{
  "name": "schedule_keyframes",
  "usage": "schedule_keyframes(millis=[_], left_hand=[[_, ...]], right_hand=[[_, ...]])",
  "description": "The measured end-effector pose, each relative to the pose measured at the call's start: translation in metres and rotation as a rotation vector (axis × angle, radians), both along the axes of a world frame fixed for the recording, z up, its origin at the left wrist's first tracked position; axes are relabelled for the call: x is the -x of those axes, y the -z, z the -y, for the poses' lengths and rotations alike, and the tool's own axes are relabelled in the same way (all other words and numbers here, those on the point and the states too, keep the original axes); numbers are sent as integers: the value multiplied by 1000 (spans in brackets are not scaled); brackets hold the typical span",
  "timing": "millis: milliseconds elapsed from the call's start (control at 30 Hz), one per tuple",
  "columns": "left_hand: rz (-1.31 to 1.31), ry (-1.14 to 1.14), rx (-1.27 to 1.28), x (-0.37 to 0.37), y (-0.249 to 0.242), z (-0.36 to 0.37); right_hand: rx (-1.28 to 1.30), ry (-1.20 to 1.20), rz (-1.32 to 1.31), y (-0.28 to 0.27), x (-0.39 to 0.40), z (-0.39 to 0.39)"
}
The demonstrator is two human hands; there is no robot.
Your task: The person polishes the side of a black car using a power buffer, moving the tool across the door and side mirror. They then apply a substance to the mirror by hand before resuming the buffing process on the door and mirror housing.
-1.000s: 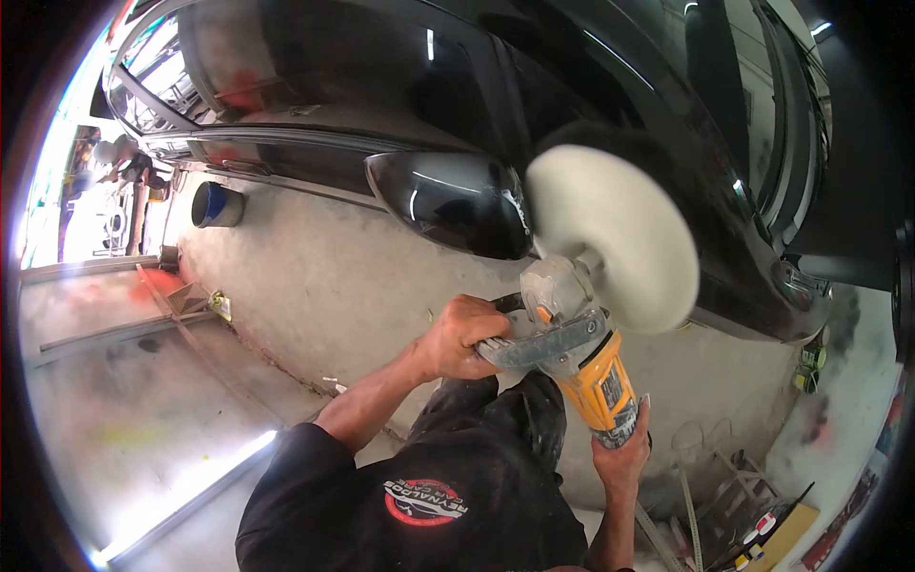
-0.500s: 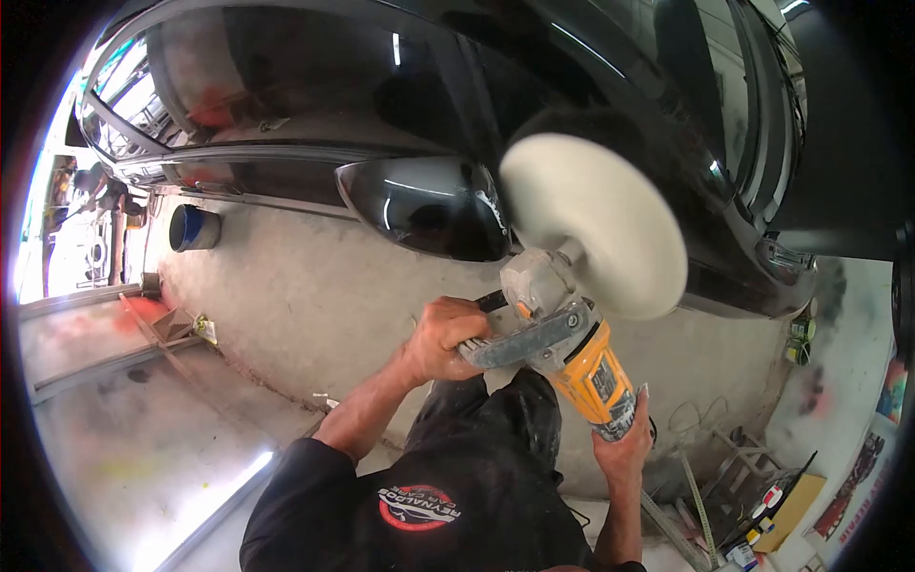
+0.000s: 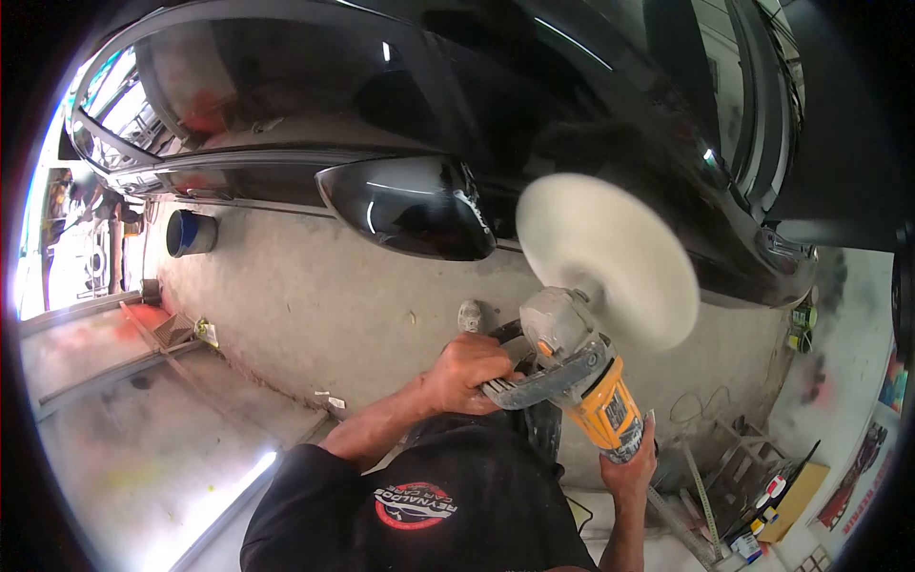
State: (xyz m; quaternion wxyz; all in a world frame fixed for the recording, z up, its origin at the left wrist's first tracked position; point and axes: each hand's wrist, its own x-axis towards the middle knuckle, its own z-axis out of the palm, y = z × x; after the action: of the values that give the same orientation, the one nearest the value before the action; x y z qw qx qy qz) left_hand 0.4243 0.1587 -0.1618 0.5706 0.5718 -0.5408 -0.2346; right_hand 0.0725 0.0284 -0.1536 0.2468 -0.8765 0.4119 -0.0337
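Note:
My left hand point(image 3: 467, 372) is wrapped round the dark loop handle at the head of a yellow and grey polisher point(image 3: 607, 405). Around the rear end of its body, my right hand point(image 3: 631, 469) is closed. The large off-white polishing pad point(image 3: 610, 257) is tilted and faces the black car point(image 3: 562, 124), overlapping its lower side in this view. Left of the pad, the car's black side mirror point(image 3: 410, 205) sticks out, with a pale scuffed patch on its edge.
A dark bucket point(image 3: 193, 233) stands on the concrete floor point(image 3: 315, 296) at the left. A framed panel with paint marks point(image 3: 143, 448) lies lower left. At the lower right are a small step stool point(image 3: 748, 448), a cardboard piece point(image 3: 796, 500) and several bottles by the wall.
The polisher and both hands have moved down and slightly right, away from the mirror. One of my shoes has come into view beneath the left hand.

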Motion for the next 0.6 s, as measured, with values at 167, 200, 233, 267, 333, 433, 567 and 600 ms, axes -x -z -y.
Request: schedule_keyframes(millis=[167, 200, 233, 267, 333, 433, 567, 600], left_hand=[[34, -39, 1, -7, -14, 0], [49, -53, -4, -10, -18, 0], [62, -67, -7, -12, -20, 0], [89, -87, -15, -13, -14, -4], [56, -34, -1, -16, -15, -4], [64, 48, 38, -10, -11, -6], [27, 175, -4, 11, -11, -5], [23, 170, -4, 15, -13, -3]], right_hand=[[-87, 11, -23, -1, -12, 8], [-87, 15, -19, -2, -17, 8], [-87, 18, -17, -5, -23, 8], [-87, 19, -16, -6, -26, 8], [-80, 19, 17, 1, -24, 7], [-108, 88, -60, 4, -13, -3], [-237, 195, -172, 12, 23, -19], [-233, 196, -106, 11, 31, -22]])
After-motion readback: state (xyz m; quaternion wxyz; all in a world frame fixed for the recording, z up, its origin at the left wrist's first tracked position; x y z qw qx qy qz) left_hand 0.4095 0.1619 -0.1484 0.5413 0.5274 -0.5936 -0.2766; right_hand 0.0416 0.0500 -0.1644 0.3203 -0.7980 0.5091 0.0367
